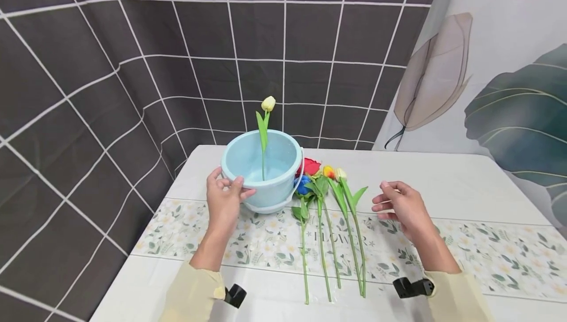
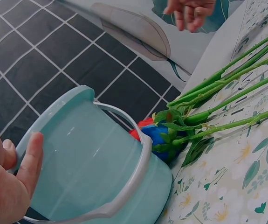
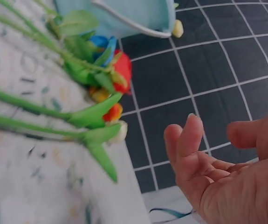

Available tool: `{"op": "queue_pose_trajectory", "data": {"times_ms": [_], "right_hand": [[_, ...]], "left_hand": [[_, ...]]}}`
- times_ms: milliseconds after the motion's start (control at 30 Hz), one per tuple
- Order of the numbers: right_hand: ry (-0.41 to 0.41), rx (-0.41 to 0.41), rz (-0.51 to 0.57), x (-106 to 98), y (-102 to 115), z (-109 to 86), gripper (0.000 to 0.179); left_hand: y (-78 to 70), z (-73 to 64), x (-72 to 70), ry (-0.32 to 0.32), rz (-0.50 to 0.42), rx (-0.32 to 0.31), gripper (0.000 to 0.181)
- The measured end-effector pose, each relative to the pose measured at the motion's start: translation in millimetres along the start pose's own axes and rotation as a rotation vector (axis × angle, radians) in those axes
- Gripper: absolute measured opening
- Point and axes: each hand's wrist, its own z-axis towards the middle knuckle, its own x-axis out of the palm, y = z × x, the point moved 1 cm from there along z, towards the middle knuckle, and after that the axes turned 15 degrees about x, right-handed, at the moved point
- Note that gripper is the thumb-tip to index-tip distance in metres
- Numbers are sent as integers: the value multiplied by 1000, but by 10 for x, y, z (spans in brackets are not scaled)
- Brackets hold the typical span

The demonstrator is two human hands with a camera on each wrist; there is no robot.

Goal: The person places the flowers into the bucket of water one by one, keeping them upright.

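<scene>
A light blue bucket [image 1: 270, 196] stands on the table, its handle hanging at the right side. My left hand [image 1: 225, 199] grips the bucket's near left rim. One pale yellow tulip [image 1: 267, 104] stands upright in the bucket. Just right of it lie several artificial flowers: a red one [image 1: 311, 166], a blue one [image 1: 303, 184], an orange-yellow tulip [image 1: 329, 172] and a white tulip [image 1: 340, 174], stems toward me. My right hand [image 1: 404, 209] hovers right of these flowers, fingers loosely bent and holding nothing. In the right wrist view its fingers [image 3: 189, 135] are apart from the blooms.
A floral cloth strip [image 1: 186, 231] with lettering crosses the white table [image 1: 425, 169]. Behind it hangs a dark backdrop [image 1: 310, 31] with white grid lines. A pale curtain [image 1: 491, 21] with leaf prints hangs at the right.
</scene>
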Motion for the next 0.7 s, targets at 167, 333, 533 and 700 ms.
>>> {"op": "queue_pose_trajectory", "data": {"times_ms": [167, 333, 533, 700], "right_hand": [[16, 66, -82, 30, -145, 7, 57], [37, 97, -145, 108, -233, 14, 55], [32, 122, -189, 191, -310, 43, 54], [51, 150, -194, 255, -342, 40, 48]], "left_hand": [[7, 0, -1, 4, -5, 13, 63], [1, 1, -1, 6, -9, 22, 63], [1, -2, 3, 3, -4, 17, 63], [2, -6, 8, -5, -7, 14, 63]]}}
